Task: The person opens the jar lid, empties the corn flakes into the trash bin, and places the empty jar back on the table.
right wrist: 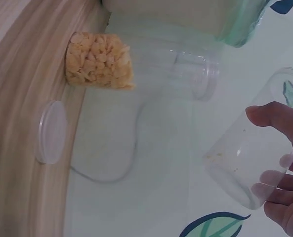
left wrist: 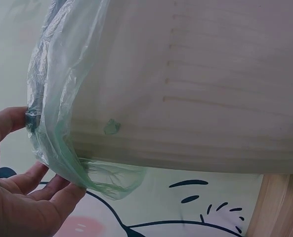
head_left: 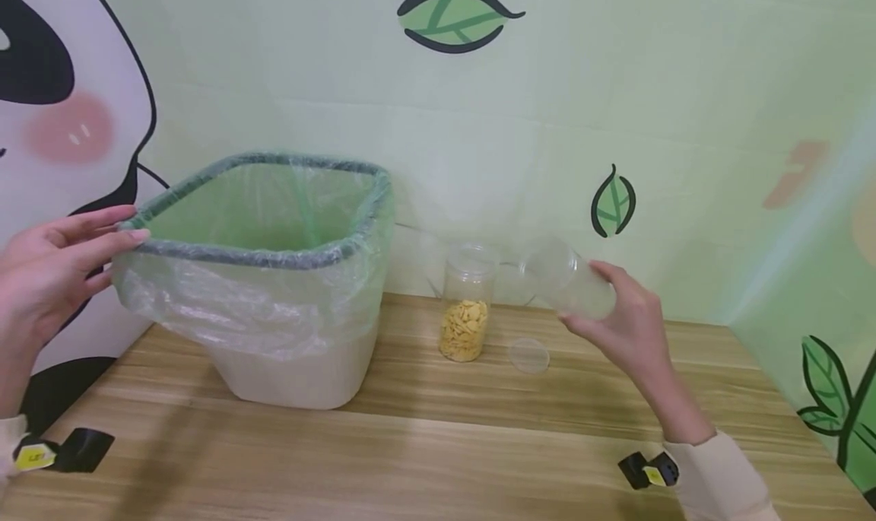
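My right hand (head_left: pixel 633 323) grips an uncapped clear plastic jar (head_left: pixel 571 281), tilted with its mouth to the upper left. A few crumbs cling inside it near the base, seen in the right wrist view. My left hand (head_left: pixel 58 266) holds the left corner of a white trash bin (head_left: pixel 294 376), its thumb and fingers on either side of the corner. A thin green bin bag (head_left: pixel 274 300) lines the bin and folds over its dark rim. Between bin and right hand, another clear jar (head_left: pixel 465 308) stands upright, partly filled with yellow flakes (right wrist: pixel 99 59).
A round translucent lid (head_left: pixel 529 356) lies on the wooden table (head_left: pixel 445 460) beside the upright jar. Behind stands a pale green wall (head_left: pixel 513 87) printed with leaves and a panda. A thin cord (right wrist: pixel 136 133) hangs behind the jar.
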Available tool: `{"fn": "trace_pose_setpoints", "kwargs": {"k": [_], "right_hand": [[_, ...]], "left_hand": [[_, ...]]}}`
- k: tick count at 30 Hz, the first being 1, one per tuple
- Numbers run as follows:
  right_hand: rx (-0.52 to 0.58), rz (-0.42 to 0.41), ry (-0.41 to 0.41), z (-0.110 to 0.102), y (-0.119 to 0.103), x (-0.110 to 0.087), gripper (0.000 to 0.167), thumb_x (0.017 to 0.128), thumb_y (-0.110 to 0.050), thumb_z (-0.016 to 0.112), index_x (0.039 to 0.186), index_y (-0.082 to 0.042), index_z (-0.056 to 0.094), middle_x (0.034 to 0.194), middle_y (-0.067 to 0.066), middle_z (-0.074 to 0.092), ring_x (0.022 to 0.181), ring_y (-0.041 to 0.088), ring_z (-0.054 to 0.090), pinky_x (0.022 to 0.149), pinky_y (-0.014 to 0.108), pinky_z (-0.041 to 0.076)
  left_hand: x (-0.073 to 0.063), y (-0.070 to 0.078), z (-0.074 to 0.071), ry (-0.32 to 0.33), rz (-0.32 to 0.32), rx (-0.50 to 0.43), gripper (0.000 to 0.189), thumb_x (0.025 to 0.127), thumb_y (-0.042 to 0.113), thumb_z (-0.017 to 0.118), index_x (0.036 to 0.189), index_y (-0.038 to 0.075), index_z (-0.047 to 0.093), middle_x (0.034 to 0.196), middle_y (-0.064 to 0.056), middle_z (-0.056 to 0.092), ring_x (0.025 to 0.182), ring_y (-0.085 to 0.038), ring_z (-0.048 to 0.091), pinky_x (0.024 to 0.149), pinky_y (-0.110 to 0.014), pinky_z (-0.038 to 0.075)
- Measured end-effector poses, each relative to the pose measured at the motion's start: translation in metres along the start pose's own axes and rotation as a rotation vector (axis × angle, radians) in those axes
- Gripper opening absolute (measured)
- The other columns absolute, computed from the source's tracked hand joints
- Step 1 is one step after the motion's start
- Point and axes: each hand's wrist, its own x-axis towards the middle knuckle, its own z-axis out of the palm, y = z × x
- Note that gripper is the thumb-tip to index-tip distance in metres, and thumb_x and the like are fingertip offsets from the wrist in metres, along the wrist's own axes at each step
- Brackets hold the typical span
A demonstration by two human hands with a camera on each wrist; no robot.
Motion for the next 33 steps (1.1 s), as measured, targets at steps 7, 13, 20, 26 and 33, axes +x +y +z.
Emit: {"fn": "trace_pose_setpoints", "kwargs": {"k": [7, 13, 20, 26, 33], "right_hand": [[0.079, 0.133, -0.042, 0.001, 0.006, -0.011, 0.065, 0.055, -0.002, 0.083, 0.112, 0.008, 0.054, 0.108, 0.026, 0.060, 0.099, 0.039, 0.056, 0.080, 0.055, 0.044], [0.101, 0.255, -0.077, 0.002, 0.016, -0.020, 0.068, 0.058, -0.005, 0.083, 0.116, 0.007, 0.050, 0.114, 0.027, 0.056, 0.108, 0.042, 0.051, 0.086, 0.059, 0.041], [0.159, 0.403, -0.134, 0.004, 0.025, -0.029, 0.073, 0.064, -0.011, 0.082, 0.123, 0.005, 0.043, 0.125, 0.027, 0.049, 0.118, 0.042, 0.044, 0.094, 0.061, 0.033], [0.218, 0.477, -0.160, 0.005, 0.032, -0.035, 0.076, 0.068, -0.015, 0.080, 0.128, 0.003, 0.039, 0.131, 0.025, 0.044, 0.122, 0.041, 0.039, 0.099, 0.055, 0.031], [0.264, 0.550, -0.174, 0.010, 0.042, -0.038, 0.078, 0.068, -0.016, 0.081, 0.129, 0.005, 0.039, 0.131, 0.026, 0.044, 0.122, 0.040, 0.041, 0.100, 0.049, 0.034]], "left_hand": [[-0.002, 0.000, 0.000, 0.003, -0.003, -0.005, 0.073, 0.077, 0.041, 0.066, 0.141, 0.020, 0.035, 0.103, 0.016, 0.045, 0.076, 0.007, 0.054, 0.058, -0.007, 0.046], [-0.006, 0.007, 0.003, 0.002, -0.009, 0.053, 0.074, 0.079, 0.043, 0.063, 0.142, 0.019, 0.032, 0.103, 0.018, 0.042, 0.077, 0.009, 0.053, 0.062, -0.007, 0.046], [-0.012, 0.013, 0.006, -0.005, -0.006, 0.040, 0.074, 0.080, 0.042, 0.063, 0.142, 0.017, 0.031, 0.102, 0.019, 0.043, 0.077, 0.010, 0.052, 0.060, -0.005, 0.045], [-0.013, 0.012, 0.006, -0.011, -0.005, -0.021, 0.076, 0.079, 0.039, 0.065, 0.142, 0.015, 0.031, 0.101, 0.017, 0.044, 0.075, 0.009, 0.054, 0.058, -0.006, 0.045], [-0.006, 0.004, 0.003, -0.009, 0.001, -0.027, 0.076, 0.077, 0.039, 0.067, 0.142, 0.016, 0.033, 0.102, 0.017, 0.046, 0.075, 0.008, 0.055, 0.058, -0.007, 0.046]]}}
